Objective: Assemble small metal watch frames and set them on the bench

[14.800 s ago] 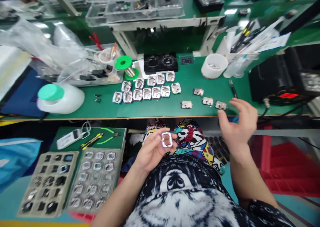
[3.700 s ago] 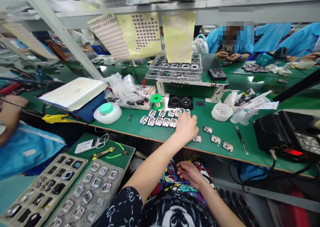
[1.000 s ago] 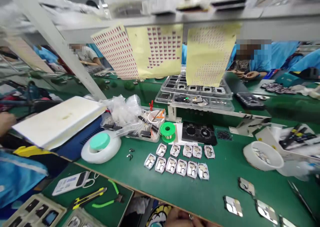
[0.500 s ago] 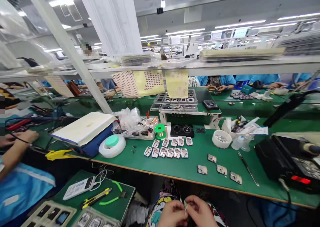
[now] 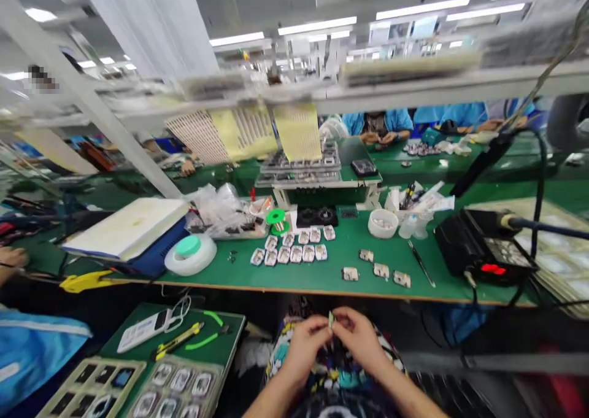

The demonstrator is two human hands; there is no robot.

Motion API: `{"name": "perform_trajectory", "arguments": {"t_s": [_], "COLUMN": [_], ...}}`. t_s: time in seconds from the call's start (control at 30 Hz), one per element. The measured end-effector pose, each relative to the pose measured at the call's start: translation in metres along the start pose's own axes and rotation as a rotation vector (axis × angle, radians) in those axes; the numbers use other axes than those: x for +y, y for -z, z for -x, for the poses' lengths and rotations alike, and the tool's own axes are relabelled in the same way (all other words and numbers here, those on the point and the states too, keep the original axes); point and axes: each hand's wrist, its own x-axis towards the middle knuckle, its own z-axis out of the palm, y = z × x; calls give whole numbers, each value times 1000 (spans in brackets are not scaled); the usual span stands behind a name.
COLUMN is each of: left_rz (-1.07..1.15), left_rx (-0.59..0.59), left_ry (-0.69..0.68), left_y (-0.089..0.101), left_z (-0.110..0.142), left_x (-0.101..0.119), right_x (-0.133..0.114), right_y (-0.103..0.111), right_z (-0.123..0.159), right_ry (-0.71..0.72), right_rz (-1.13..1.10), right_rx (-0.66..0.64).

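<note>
Small pale part (image 5: 331,319) pinched between fingertips of both hands, held over the lap, just below the near edge of the green surface (image 5: 331,277). Too small and blurred to say what the part is. Left hand (image 5: 306,344) grip closed on its left side, right hand (image 5: 361,341) grip closed on its right side; fingertips of the two hands meet at the part.

On the surface, far of the hands: cluster of small metal frames (image 5: 289,250) in two rows, touching or nearly so. Right of them, three more loose frames (image 5: 377,272) in a rough line, apart from each other. Tweezers (image 5: 419,263) lie just right of those. White cup (image 5: 383,223) farther back, black jig block (image 5: 316,216) left of it, green solder spool (image 5: 276,220) left of the block. White round dispenser with green cap (image 5: 190,253) at left, beside a white pad on a blue box (image 5: 129,234). Black soldering station with red display (image 5: 485,252) at right, near the edge.

Lower shelf at near left: white handset (image 5: 143,330), yellow utility knife (image 5: 179,340), green-handled cutters (image 5: 207,335), and trays of parts (image 5: 138,390) nearest the camera.

Stacked clear trays (image 5: 301,163) on a stand behind the jig, yellow sheets (image 5: 298,131) hanging above. Other people in blue (image 5: 381,123) at the far bench; another person's hand (image 5: 11,259) at far left.
</note>
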Motion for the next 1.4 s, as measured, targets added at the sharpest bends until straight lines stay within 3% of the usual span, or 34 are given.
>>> {"name": "perform_trajectory", "arguments": {"t_s": [0.13, 0.2, 0.37, 0.57, 0.67, 0.77, 0.87, 0.97, 1.17, 1.4], "left_rz": [9, -13, -81, -109, 38, 130, 89, 39, 61, 73], "left_rx": [35, 56, 29, 7, -24, -155, -308, -325, -275, -285], "left_ry": [15, -54, -184, -293, -273, -201, -176, -171, -192, -168], "left_y": [1, 1, 3, 9, 12, 20, 29, 33, 29, 30], "left_z": [11, 17, 34, 41, 40, 37, 33, 32, 35, 37], "left_x": [17, 21, 33, 32, 36, 48, 58, 63, 63, 63], "right_x": [-25, -33, -51, -54, -60, -68, -73, -73, -70, -66], "right_y": [1, 1, 1, -1, 4, 12, 19, 20, 16, 20], "right_z": [4, 6, 14, 17, 18, 20, 22, 23, 27, 26], "right_ry": [-82, -101, -14, 105, 211, 348, 510, 599, 595, 583], "right_rz": [-36, -49, -72, -131, -60, 100, 273, 342, 364, 237], "right_rx": [-12, -20, -22, -24, -37, -49, -88, -108, -104, -110]}}
